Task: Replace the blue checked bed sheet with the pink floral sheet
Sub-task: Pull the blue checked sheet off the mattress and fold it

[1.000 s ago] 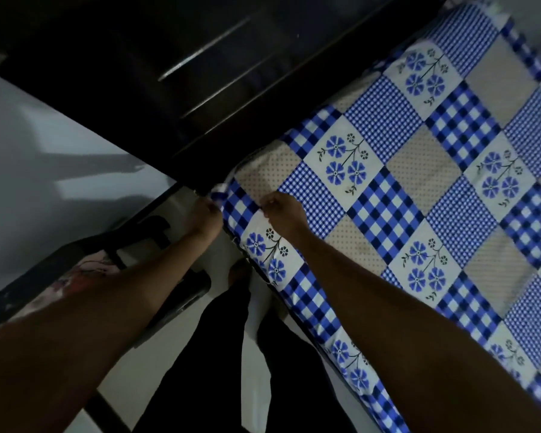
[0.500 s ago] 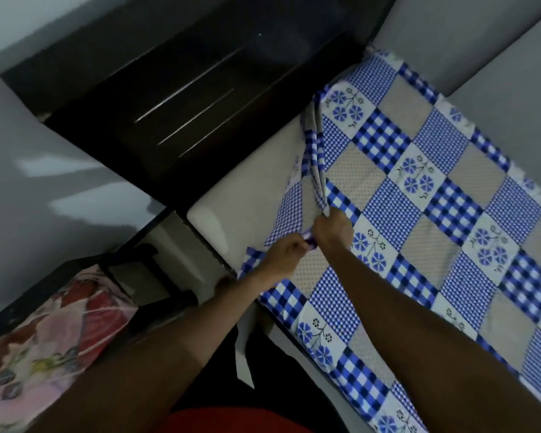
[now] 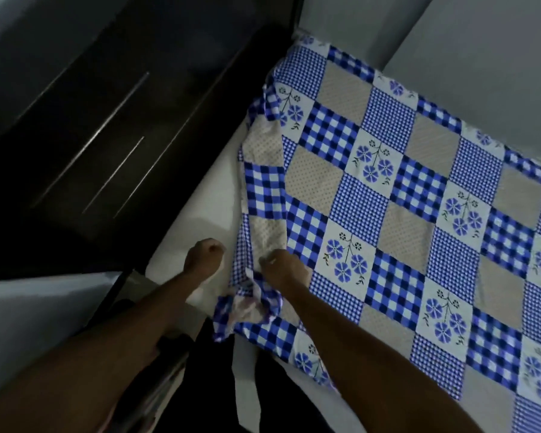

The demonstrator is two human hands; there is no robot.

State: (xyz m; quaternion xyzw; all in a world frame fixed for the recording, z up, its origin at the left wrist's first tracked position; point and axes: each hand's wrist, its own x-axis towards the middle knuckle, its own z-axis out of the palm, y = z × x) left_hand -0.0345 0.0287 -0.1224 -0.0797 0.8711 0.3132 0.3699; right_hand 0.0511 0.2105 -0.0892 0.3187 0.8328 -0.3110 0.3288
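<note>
The blue checked sheet (image 3: pixel 388 195) lies over the bed toward 3 o'clock, its corner folded back off the bare mattress (image 3: pixel 210 195) at 9 o'clock. The right hand (image 3: pixel 283 270) grips the bunched edge; the left hand (image 3: pixel 205 256) is a closed fist with nothing in it. Best to grab with both hands and peel slowly toward 3 o'clock — no snags. Just before, both hands pinched the edge — now more mattress shows.

Saw a dark glossy wooden headboard (image 3: pixel 107 135) against the head edge of the bare white mattress (image 3: pixel 206 210); noted a grey wall (image 3: pixel 481 73) along the mattress's far edge.
</note>
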